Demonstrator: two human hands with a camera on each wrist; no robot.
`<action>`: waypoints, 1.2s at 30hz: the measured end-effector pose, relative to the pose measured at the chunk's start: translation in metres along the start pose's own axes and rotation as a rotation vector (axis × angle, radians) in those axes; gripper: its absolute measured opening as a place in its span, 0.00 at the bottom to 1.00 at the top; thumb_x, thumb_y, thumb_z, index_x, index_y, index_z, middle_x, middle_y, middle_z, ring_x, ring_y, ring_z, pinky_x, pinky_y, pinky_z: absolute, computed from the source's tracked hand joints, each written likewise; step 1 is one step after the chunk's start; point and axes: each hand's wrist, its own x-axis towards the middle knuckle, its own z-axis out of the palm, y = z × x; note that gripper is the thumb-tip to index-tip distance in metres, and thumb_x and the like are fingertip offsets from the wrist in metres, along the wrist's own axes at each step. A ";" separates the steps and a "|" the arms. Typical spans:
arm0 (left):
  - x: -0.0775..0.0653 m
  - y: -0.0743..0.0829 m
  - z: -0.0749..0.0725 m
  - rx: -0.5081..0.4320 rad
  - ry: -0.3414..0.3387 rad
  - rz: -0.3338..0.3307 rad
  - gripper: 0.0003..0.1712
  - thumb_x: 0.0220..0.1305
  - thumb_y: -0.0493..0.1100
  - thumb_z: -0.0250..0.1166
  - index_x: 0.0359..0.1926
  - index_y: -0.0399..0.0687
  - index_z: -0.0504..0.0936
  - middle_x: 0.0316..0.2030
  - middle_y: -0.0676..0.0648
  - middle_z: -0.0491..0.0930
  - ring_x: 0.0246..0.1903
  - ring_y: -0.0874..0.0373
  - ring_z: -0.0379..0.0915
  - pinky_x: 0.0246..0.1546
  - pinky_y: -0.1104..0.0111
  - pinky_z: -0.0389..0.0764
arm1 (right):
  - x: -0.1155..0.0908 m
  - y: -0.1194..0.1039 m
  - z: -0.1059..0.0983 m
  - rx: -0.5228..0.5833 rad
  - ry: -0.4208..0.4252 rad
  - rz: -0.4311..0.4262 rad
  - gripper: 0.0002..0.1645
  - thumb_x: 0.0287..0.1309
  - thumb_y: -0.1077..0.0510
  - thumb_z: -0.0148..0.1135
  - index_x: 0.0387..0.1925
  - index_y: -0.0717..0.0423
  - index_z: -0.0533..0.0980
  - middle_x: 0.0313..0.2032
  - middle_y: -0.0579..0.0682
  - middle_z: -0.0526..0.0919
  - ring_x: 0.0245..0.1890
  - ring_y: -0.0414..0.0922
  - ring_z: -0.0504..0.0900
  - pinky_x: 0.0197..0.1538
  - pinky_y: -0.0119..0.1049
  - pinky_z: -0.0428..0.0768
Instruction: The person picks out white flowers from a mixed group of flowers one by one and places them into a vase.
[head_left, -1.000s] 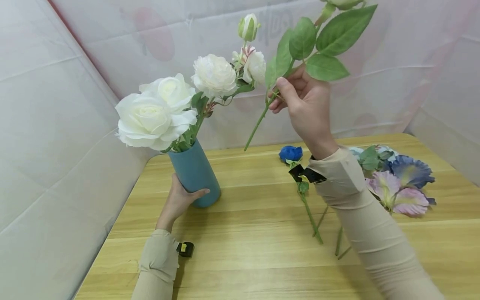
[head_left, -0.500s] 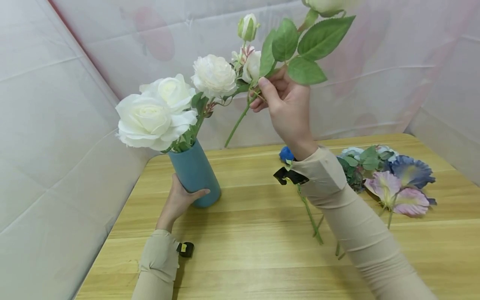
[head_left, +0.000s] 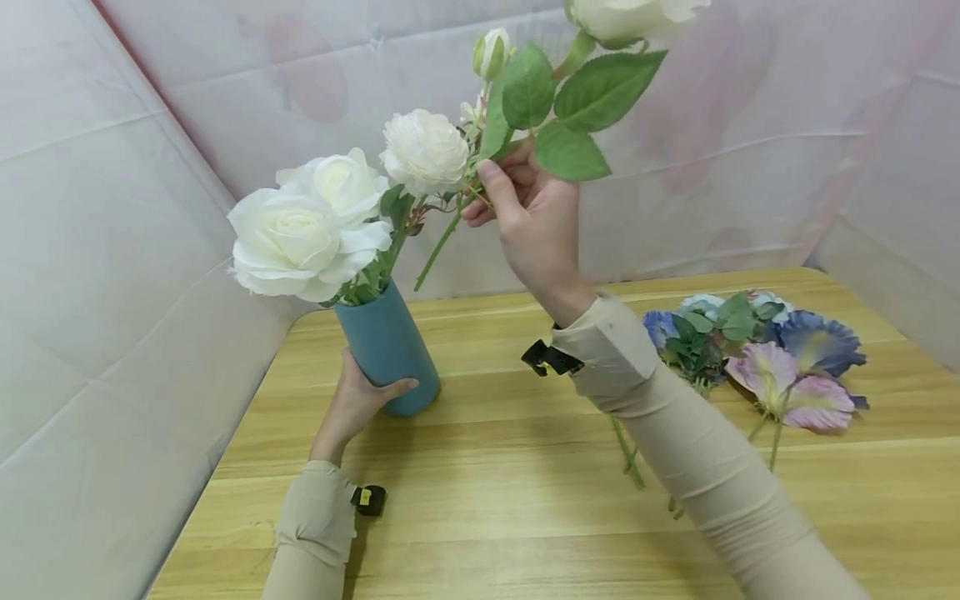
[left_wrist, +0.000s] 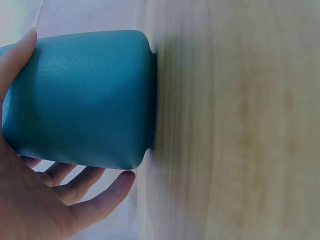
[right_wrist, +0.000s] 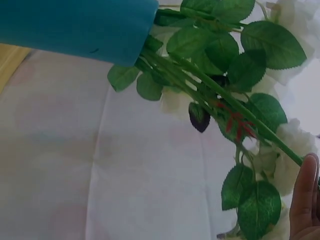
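Note:
In the head view a blue vase (head_left: 390,346) stands on the table at the left, with my left hand (head_left: 356,404) gripping its lower part. The left wrist view shows thumb and fingers on either side of the vase (left_wrist: 85,100). Several white flowers (head_left: 288,237) lean out of its mouth. My right hand (head_left: 540,225) pinches the green stem (head_left: 438,254) of a white rose (head_left: 630,17) with large leaves, partly cut off by the top edge. That stem slants down toward the vase, its lower end above and right of the mouth, and overlaps the bouquet.
Pink and blue flowers (head_left: 772,371) lie in a pile on the right of the wooden table (head_left: 495,517). Loose stem ends (head_left: 626,458) show from under my right forearm. Pale cloth (head_left: 712,183) hangs behind the table and along its sides.
My right hand has moved left and slightly down with the white rose, bringing its stem close to the vase. The left hand and the vase have stayed in place.

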 end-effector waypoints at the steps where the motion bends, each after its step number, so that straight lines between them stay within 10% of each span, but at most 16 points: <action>1: 0.000 0.000 0.000 0.000 0.000 -0.001 0.65 0.60 0.49 0.77 0.76 0.41 0.35 0.74 0.32 0.49 0.73 0.35 0.50 0.70 0.42 0.59 | -0.001 0.000 0.002 -0.001 -0.008 0.000 0.02 0.69 0.75 0.54 0.40 0.74 0.73 0.28 0.60 0.80 0.23 0.42 0.83 0.32 0.39 0.86; 36: 0.002 0.000 0.003 0.004 0.007 0.014 0.65 0.59 0.49 0.77 0.76 0.40 0.35 0.73 0.33 0.50 0.72 0.36 0.50 0.70 0.43 0.59 | -0.019 0.011 0.036 -0.116 -0.142 -0.018 0.06 0.68 0.74 0.58 0.44 0.75 0.75 0.35 0.65 0.82 0.29 0.53 0.84 0.38 0.38 0.86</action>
